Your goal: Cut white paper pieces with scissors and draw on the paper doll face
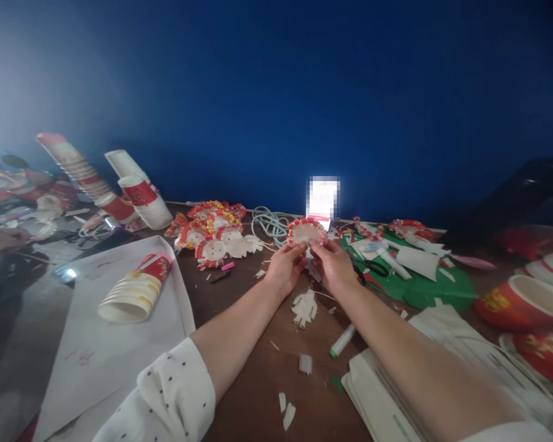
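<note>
A round paper-cup cutout (306, 233), pale in the middle with a curled red-and-white rim, is upright above the middle of the table. My left hand (284, 269) pinches its lower left edge. On its lower right edge, the thumb and fingers of my right hand (335, 268) are closed. Below the hands lies a small white paper figure cutout (305, 309). Finished-looking paper faces with red and yellow rims (212, 230) are heaped to the left of my hands. A lit, blurred-out screen (322, 197) stands just behind the cutout.
Stacked paper cups (145, 202) lean at the back left. More cups lie on a white box lid (87, 356). At right are a green sheet (451, 288) with scissors (372, 268), red cups (511, 301) and folded white bags (382, 393). A marker (343, 341) and paper scraps lie in front.
</note>
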`<move>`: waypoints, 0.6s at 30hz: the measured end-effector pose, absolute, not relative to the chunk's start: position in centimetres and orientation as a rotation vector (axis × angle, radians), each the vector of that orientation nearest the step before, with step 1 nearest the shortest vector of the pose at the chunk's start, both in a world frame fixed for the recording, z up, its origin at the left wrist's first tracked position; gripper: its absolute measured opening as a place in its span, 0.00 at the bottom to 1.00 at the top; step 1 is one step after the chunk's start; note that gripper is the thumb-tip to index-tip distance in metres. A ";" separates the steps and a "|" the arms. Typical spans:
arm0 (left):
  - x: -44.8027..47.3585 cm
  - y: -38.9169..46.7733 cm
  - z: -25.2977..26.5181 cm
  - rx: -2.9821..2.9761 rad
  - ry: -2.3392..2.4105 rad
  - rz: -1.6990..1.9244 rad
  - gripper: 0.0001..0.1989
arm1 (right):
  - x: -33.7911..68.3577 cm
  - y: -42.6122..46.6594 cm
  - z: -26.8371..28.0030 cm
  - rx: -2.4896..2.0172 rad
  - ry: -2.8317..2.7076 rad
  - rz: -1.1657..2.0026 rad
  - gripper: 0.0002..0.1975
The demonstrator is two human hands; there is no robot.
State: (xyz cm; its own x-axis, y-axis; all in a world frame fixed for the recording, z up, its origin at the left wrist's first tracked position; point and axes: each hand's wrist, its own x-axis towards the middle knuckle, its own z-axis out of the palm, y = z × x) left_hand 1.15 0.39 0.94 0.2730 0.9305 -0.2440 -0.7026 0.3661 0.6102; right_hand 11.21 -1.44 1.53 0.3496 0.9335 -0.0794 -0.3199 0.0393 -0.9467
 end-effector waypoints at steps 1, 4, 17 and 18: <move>1.2 0.3 1.0 0.434 0.634 1.140 0.13 | 11.2 -1.5 1.6 -1.128 -0.687 1.097 0.17; 1.2 0.3 1.1 0.445 0.642 1.134 0.12 | 11.2 -1.6 1.6 -1.117 -0.710 1.100 0.14; 1.6 0.0 1.1 0.601 0.768 1.174 0.14 | 11.0 -1.9 1.7 -1.129 -0.678 1.121 0.15; 1.5 0.1 0.9 0.668 0.817 1.176 0.16 | 11.1 -1.9 1.7 -1.130 -0.663 1.114 0.15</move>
State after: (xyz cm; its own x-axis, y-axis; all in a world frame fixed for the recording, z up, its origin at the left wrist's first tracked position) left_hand 1.54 0.08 0.93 0.1705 0.9650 -0.1994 -0.5235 0.2601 0.8113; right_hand 11.09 -1.87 1.65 0.3476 0.9315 -0.1074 -0.3501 0.0227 -0.9364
